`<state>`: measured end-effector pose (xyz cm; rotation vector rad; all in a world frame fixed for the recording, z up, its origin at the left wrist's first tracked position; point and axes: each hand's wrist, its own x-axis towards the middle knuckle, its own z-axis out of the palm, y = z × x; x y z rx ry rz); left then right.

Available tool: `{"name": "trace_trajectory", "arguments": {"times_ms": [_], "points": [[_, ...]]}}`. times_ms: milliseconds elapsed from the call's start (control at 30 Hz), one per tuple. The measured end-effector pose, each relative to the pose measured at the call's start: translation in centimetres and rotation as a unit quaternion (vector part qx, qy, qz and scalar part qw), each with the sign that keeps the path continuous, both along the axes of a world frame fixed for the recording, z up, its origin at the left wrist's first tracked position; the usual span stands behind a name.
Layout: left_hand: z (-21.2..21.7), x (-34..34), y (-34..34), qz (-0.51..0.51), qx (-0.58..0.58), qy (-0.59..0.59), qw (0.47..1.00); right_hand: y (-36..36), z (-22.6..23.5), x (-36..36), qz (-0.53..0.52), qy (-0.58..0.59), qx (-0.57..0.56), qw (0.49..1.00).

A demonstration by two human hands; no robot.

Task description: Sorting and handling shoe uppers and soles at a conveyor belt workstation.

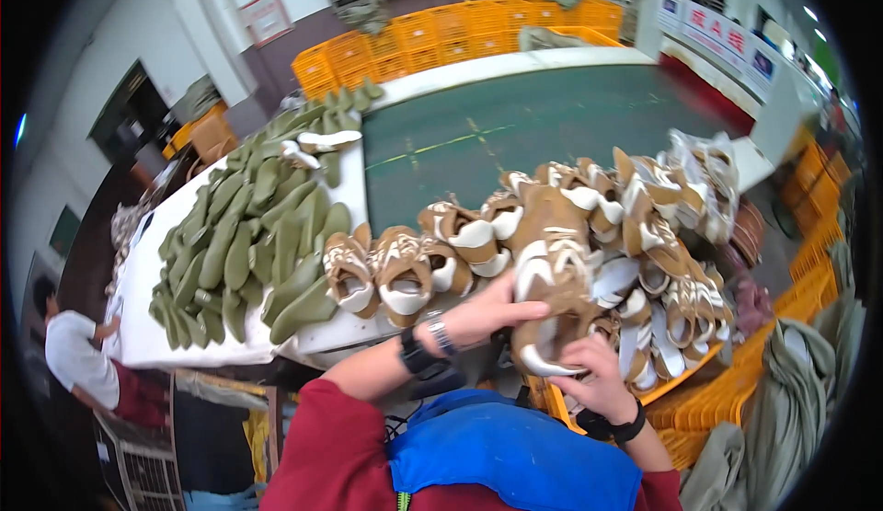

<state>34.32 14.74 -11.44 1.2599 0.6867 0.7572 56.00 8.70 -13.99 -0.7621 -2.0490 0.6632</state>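
Observation:
A brown sneaker with white trim and laces [552,253] is held up in front of me, toe pointing away and its opening toward me. My left hand [483,310] grips its left side, the thumb lying across the upper near the opening. My right hand [600,378] is closed at the heel, its fingers at the collar's edge. Several similar brown and white sneakers [405,276] stand in a row along the table edge to the left. More sneakers [676,304] lie piled in an orange crate [685,378] at the right, below the held one.
Olive-green foot-shaped pieces like shoe lasts [235,235] are heaped on a white table [147,327] at the left. A green conveyor surface [515,115] runs behind. Stacked orange crates [441,37] line the back. A person in a white shirt [83,359] is at far left.

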Motion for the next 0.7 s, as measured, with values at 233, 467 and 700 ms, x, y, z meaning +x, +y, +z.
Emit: {"name": "trace_trajectory", "arguments": {"times_ms": [233, 467, 700], "points": [[2.7, -21.4, -3.9, 0.307, -0.061, -0.084, 0.946, 2.4, 0.0, -3.0, -0.033, 0.025, -0.106, 0.994], [-0.1, -48.8, 10.3, 0.680, -0.081, 0.026, 0.729, 0.1, -4.4, -4.7, -0.278, 0.122, -0.219, 0.927], [1.5, -38.8, 23.5, 0.361, 0.091, 0.104, 0.922, -6.6, -7.9, -8.4, -0.487, 0.135, -0.177, 0.844]]}}
